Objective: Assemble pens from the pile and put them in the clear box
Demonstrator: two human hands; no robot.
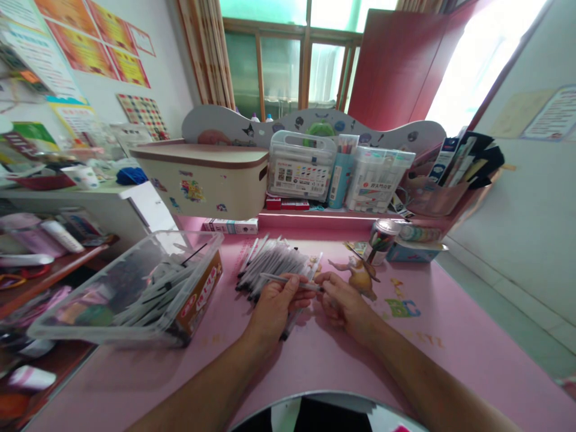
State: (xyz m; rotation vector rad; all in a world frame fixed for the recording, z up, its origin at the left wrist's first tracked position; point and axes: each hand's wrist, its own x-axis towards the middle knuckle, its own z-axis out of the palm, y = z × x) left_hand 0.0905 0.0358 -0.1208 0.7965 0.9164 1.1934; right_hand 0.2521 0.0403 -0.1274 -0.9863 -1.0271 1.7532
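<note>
Above the pink desk (324,366), my left hand (275,303) is closed around a clear pen (275,278) lying nearly level. My right hand (345,305) pinches the pen's dark right end; whether that end is a cap or a tip is too small to tell. Just behind my left hand is a pile of clear pens (274,259) with black ends, several of them overlapping. Another pen (288,329) with a dark end lies on the desk beneath the hands. To the left stands a clear plastic box (200,288) with many similar pens inside.
A lidded cream bin (202,180), marker cases (301,165) and a pen holder (436,192) line the raised back shelf. At right rear stand a can of pens (380,243) and a blue tissue box (416,252). Loaded shelves (54,270) flank the desk's left side.
</note>
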